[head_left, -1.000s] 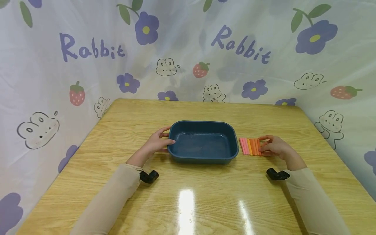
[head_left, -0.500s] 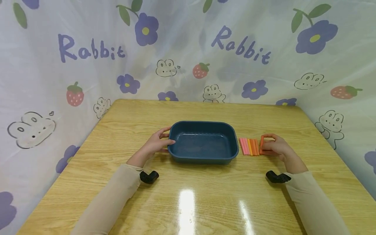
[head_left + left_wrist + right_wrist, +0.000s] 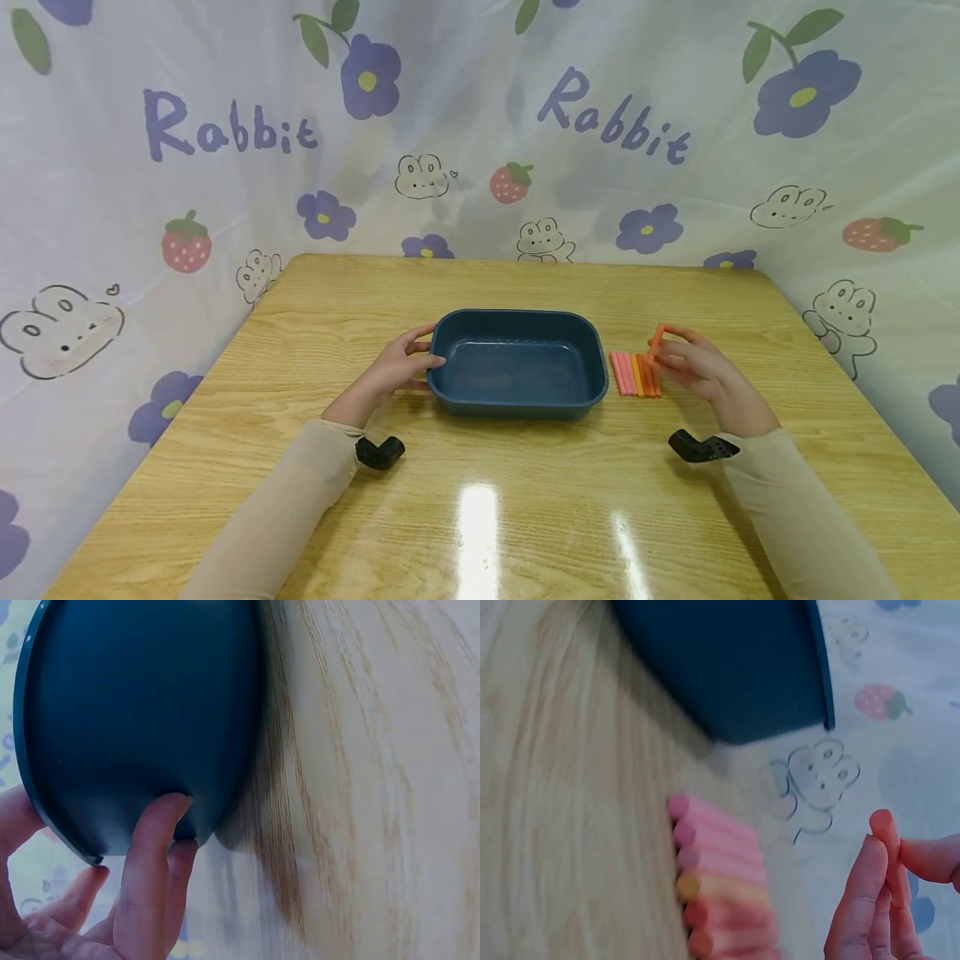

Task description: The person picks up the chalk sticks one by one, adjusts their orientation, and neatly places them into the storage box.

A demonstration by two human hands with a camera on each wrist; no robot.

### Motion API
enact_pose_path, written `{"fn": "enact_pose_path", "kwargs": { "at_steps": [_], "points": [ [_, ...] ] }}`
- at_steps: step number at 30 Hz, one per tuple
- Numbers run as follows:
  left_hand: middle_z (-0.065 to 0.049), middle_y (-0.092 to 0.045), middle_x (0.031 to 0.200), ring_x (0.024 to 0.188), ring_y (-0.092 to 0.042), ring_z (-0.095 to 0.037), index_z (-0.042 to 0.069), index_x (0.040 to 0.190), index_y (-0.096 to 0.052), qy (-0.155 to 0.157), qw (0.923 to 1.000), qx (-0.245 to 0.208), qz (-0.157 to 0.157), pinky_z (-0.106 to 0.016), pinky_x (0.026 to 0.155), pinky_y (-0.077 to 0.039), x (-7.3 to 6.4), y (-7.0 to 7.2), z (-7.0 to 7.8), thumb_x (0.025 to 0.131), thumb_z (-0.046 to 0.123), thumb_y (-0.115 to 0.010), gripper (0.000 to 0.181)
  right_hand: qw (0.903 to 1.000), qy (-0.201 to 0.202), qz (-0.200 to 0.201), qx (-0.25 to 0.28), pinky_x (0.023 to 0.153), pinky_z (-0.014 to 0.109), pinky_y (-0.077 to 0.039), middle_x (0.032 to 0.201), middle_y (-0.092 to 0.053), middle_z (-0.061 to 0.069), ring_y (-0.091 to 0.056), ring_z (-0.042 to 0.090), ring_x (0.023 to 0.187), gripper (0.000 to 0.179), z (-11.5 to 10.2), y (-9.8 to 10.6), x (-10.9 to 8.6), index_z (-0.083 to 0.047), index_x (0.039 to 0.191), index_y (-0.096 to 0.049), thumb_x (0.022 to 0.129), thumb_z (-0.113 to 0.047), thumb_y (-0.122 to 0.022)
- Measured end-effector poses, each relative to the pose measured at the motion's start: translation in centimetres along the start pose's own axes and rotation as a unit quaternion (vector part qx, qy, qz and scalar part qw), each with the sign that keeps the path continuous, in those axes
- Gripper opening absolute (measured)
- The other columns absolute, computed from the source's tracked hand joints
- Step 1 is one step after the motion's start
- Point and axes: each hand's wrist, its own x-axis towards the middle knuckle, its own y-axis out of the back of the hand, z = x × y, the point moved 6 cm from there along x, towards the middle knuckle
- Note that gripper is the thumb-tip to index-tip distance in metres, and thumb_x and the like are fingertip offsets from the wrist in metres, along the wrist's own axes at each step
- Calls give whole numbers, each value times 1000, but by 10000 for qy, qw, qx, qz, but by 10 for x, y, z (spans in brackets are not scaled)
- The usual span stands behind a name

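My left hand (image 3: pixel 397 365) holds the left end of a dark blue rectangular basin (image 3: pixel 517 407). The thumb lies over the rim, and in the left wrist view the fingers (image 3: pixel 146 862) press the outer wall. To the basin's right, several sticks of chalk (image 3: pixel 625 373) lie side by side in a row, pink, yellow and orange. Above the right end of that row my right hand (image 3: pixel 701 367) pinches one orange stick of chalk (image 3: pixel 889 851) between thumb and fingers, raised off the table.
The wooden table (image 3: pixel 375 533) has a glossy top. A printed curtain (image 3: pixel 465 100) hangs along its back and sides. Black curved pieces (image 3: pixel 381 452) stick out at both wrists, by the beige sleeves (image 3: pixel 277 508).
My right hand has drawn the end orange chalk away from the row, lifted it and moved it back left over the row. My left hand and the basin stay put.
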Motion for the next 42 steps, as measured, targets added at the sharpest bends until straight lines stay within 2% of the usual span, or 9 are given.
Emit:
{"fn": "enact_pose_path", "kwargs": {
  "at_steps": [3, 6, 13, 19, 22, 34, 38, 42],
  "points": [
    [-21, -34, 141, 103, -59, -35, 17, 148, -28, 5, 10000, -28, 26, -43, 74, -54, 0, 0, -1, 91, 7, -59, 66, 9996, -142, 102, 241, 79, 27, -53, 94, -61, 6, -65, 19, 83, 69, -2, -9, 3, -16, 146, -14, 92, 5, -51],
    [-21, -34, 141, 102, -59, -35, 17, 148, -28, -13, 10000, -50, 26, -43, 74, -54, -1, 1, -1, 91, 8, -60, 66, 9993, -226, 143, 251, 80, 27, -52, 95, -60, 6, -63, 18, 83, 66, -5, -19, 7, -18, 144, -19, 91, 5, -51],
    [-19, -35, 140, 103, -59, -34, 19, 148, -28, 13, 9999, -122, -37, -43, 76, -54, -1, -2, 0, 91, 8, -59, 66, 9994, -297, -70, 164, 81, 26, -52, 114, -45, 8, -62, 17, 83, 76, -11, -40, 15, -18, 151, -6, 93, 5, -49],
    [-19, -35, 140, 105, -58, -35, 19, 148, -28, -3, 9998, -173, -41, -44, 76, -54, -1, -2, 0, 90, 8, -61, 67, 9994, -254, -245, -71, 80, 26, -52, 113, -47, 9, -61, 16, 83, 75, -15, -61, 22, -15, 151, -5, 93, 5, -48],
    [-21, -36, 140, 106, -57, -36, 18, 148, -28, 10, 9998, -182, -41, -45, 77, -53, -2, -2, -1, 91, 8, -60, 66, 9986, -294, -358, -253, 81, 24, -51, 119, -43, 10, -61, 16, 85, 73, -15, -73, 25, -14, 151, -5, 93, 5, -46],
    [-22, -35, 139, 109, -54, -38, 16, 148, -28, 15, 9995, -302, -41, -44, 76, -54, 1, 0, -4, 92, 8, -59, 65, 9958, -590, -481, -506, 87, 25, -48, 147, -24, 12, -46, 21, 117, 68, -12, -116, 42, -15, 151, -14, 94, 6, -44],
    [-23, -34, 140, 116, -49, -39, 15, 148, -27, -12, 9994, -338, -91, -45, 77, -53, 0, 0, -3, 92, 8, -59, 65, 9949, -684, -502, -544, 86, 25, -49, 146, -25, 11, -46, 21, 116, 64, -11, -127, 49, -16, 150, -19, 95, 4, -45],
    [-23, -35, 140, 117, -48, -40, 15, 148, -27, -26, 9993, -344, -109, -45, 77, -53, -1, 0, -3, 92, 8, -59, 65, 9941, -725, -561, -584, 85, 25, -49, 143, -28, 10, -40, 23, 124, 62, -9, -138, 54, -16, 150, -21, 95, 3, -45]
  ]
}}
